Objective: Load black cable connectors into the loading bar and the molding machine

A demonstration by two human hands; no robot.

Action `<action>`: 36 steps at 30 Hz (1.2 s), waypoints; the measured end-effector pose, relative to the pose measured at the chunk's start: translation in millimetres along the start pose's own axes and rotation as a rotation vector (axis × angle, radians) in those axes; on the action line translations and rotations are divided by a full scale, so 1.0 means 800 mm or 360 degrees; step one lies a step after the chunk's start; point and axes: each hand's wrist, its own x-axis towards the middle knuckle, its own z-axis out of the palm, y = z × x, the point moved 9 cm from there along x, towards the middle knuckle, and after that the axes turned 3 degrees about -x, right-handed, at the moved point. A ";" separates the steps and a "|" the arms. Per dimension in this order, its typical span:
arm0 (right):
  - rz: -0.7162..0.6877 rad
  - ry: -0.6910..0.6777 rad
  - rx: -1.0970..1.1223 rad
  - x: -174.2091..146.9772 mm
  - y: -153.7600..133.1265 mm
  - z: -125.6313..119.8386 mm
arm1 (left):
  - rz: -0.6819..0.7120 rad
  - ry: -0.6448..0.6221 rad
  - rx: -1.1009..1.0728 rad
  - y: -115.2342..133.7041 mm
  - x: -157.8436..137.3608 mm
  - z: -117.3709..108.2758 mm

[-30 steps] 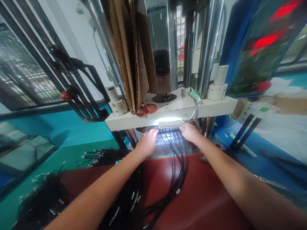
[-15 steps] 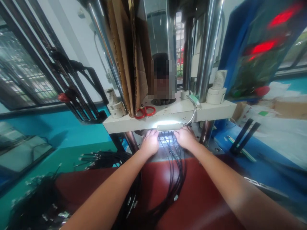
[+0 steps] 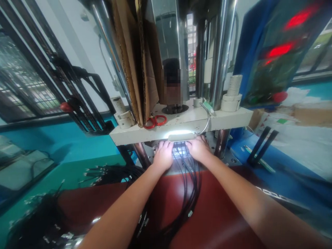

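Under the pale press plate [image 3: 181,121], a brightly lit metal mould [image 3: 180,151] sits with several thin black cables [image 3: 185,180] running out of its front. At its left side my left hand [image 3: 164,155] is closed on the edge, thumb towards the middle. My right hand [image 3: 198,148] grips the opposite side in the same way. The far fingertips of both hands are partly hidden beneath the plate and the lamp [image 3: 181,137]. The cables hang forward in a loose bundle over a dark red surface [image 3: 212,204], with a small metal connector [image 3: 190,213] among them.
Red-handled scissors [image 3: 155,121] and upright cardboard [image 3: 141,69] rest on the press plate. Heaps of black cables [image 3: 33,221] lie at left. Steel columns [image 3: 223,52] flank the work space. At right are a blue table [image 3: 241,148] and a panel with red displays [image 3: 280,52].
The view has shifted slightly. Both hands stay at the mould's sides, the left a little nearer its middle, and the cables hang almost as before.
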 end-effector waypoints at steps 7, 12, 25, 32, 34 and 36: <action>-0.0071 0.0075 -0.0036 0.004 -0.006 -0.002 | -0.0035 -0.0056 0.0067 -0.003 0.012 0.005; -0.0109 0.0075 -0.0049 0.005 -0.007 0.000 | -0.0027 -0.0076 0.0123 -0.001 0.015 0.007; -0.0106 0.0038 -0.0065 0.006 -0.010 -0.004 | 0.0034 -0.0086 0.0223 0.013 0.012 0.006; -0.0123 0.0034 -0.0053 0.006 -0.007 -0.001 | -0.0067 -0.0043 0.0233 0.015 0.015 0.010; -0.0115 0.0044 -0.0040 0.006 -0.006 -0.003 | -0.0074 -0.0036 0.0229 0.015 0.016 0.011; -0.0110 0.0059 -0.0023 0.006 -0.007 -0.005 | -0.0072 -0.0034 0.0207 0.014 0.016 0.011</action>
